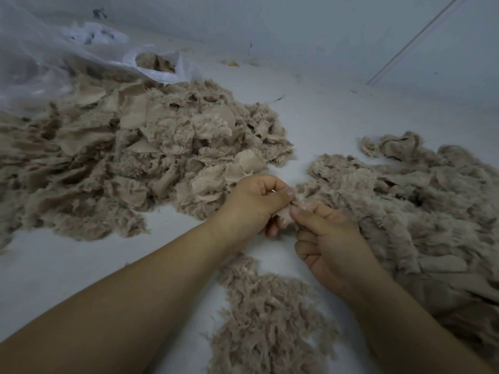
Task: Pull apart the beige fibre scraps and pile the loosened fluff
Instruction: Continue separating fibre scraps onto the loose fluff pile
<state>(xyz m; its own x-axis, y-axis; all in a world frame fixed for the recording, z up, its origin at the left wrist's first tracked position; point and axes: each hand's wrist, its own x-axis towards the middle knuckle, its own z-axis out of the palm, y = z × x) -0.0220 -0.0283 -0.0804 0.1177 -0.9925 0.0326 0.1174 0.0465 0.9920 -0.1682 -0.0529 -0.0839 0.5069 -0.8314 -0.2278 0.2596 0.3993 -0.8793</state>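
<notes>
Both hands meet over the pale floor (67,265): the left hand (253,203) and right hand (332,247) each pinch one small beige scrap (286,215) between thumb and curled fingers, thumbs nearly touching. Just near of them lies a low pile of loosened fluff (270,319). A broad heap of fibre scraps (135,152) spreads left of the hands, and a second heap (418,201) lies to the right, beside the right hand. At far left a clear plastic bag (159,68) lies open, with more beige fibre inside its mouth.
</notes>
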